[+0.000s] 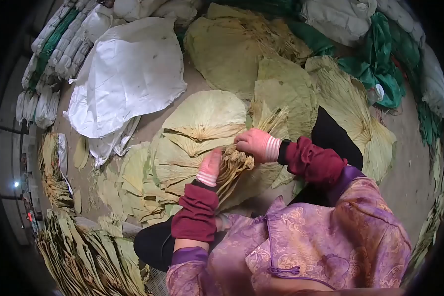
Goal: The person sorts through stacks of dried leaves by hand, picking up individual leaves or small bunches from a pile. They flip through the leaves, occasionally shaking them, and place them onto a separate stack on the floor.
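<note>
Bare concrete floor point(409, 148) runs under everything, strewn with big, round, pale green dried leaves point(207, 116), a crumpled white woven sack point(128, 74) and, along the far edge, stuffed white sacks point(59, 44) and green sheeting point(380, 64). The person sits low, wearing a purple patterned jacket and dark red sleeves, with both gloved hands over the lap. The left hand point(210, 166), in a pink glove, is pressed flat-fingered against the side of a folded, fan-pleated bundle of dried leaves point(234, 165); the right hand point(254, 144) is curled over the bundle's top, fingers closed on it, so the bundle sits pinched between the two hands just above the spread leaves. Judging by the layout, a good deal seems done: a stack of folded, narrow leaf bundles point(84, 251) lies at the lower left and another heap point(52, 167) beyond it. Much appears left too, since many open, flat leaves lie around the knees and farther back.
</note>
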`<state>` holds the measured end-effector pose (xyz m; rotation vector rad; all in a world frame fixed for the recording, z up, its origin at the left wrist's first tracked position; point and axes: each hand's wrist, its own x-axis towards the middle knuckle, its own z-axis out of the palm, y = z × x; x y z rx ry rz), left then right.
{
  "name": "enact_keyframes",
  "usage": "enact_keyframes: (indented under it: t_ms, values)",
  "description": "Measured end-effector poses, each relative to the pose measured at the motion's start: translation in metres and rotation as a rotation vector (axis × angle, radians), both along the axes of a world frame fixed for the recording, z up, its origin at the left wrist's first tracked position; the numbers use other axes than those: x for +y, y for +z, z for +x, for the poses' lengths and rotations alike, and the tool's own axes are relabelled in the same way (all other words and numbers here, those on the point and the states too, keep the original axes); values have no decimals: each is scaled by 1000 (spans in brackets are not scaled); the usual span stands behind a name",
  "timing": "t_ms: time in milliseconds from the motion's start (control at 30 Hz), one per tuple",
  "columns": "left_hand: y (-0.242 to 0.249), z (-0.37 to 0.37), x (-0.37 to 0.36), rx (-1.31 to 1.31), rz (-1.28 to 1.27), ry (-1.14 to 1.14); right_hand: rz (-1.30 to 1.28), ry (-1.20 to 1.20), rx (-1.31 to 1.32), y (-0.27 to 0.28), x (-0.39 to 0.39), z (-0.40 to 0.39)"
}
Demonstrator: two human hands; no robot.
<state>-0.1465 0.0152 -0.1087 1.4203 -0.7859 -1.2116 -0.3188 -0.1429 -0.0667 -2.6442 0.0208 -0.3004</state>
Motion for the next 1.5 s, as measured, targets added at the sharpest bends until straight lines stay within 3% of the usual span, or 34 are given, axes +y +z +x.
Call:
enact_keyframes:
  t_ms: [33,100,167,233,267,367,567,633,700,767,833,967,1033,1133,1267,1433,1500]
  values:
    - [25,-10,-2,204,-39,38,2,-8,39,-1,-1,1]
    - [55,-24,-12,670,157,133,31,-17,-10,-2,-5,3]
    - [72,-32,1,-937,212,-320,61,-27,-63,-3,-6,6]
    - [52,-34,3,-998,174,-304,56,-30,250,3,-4,15]
    - [53,-38,0,-958,300,-276,5,-19,310,10,-3,17]
    - [53,-44,1,-903,481,-240,-44,-27,220,0,7,16]
    - [60,-65,21,-1030,372,-97,-53,-126,266,30,32,0]
    - [51,-53,24,-781,172,-66,-41,-163,261,33,33,-1]
    - [54,-45,25,-396,-38,-24,-48,-110,20,32,23,8]
    - [73,-30,21,-441,-104,128,-156,-128,-309,68,13,13]
    - [72,16,27,-712,-365,290,-286,-343,-532,136,9,-3]
    - [79,80,67,299,-313,619,-200,-573,-957,192,-21,-40]
    - [61,105,84,391,-422,475,87,-428,-1027,192,-25,-41]
    - [81,69,82,815,-504,184,360,-306,-814,179,-7,-36]
    - [110,32,79,925,-578,123,645,-107,-574,190,31,-23]
    - [120,13,80,915,-597,122,717,24,-475,209,57,-7]
    - [121,8,81,907,-602,130,475,12,-577,223,63,-5]
